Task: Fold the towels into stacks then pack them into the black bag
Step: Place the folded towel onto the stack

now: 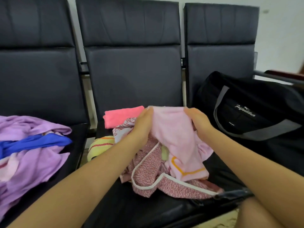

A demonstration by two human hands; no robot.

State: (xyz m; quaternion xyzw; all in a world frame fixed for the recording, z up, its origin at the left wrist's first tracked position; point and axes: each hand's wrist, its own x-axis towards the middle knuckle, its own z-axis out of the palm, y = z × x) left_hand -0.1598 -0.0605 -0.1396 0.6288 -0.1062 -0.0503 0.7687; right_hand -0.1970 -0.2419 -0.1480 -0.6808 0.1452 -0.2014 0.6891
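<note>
The person holds a pale pink towel [174, 137] up over the middle seat [148, 209] of a row of dark chairs: the left hand [141, 127] pinches one top corner and the right hand [199, 124] pinches the other, and the cloth hangs down between them. The step in hand seems to be the opening of this towel before the first fold. To do it well, the two corners should be pulled apart until the top edge is straight, and the lower part should be shaken free, because it hangs crumpled and touches the speckled pink towel [153, 176] below it. After that the towel can be laid flat near the front edge of the seat and folded in half. A coral towel [121, 115] lies already folded at the back edge of the seat, and a yellow striped towel [100, 145] hangs at its left edge. The black bag [246, 109] stands on the right seat, just beside the pile. Lilac and blue cloths [32, 145] lie on the left seat. The fingertips are hidden behind the cloth, the zip of the bag cannot be seen, so it is not clear if the bag is open, and the right end of the bag is cut off.
</note>
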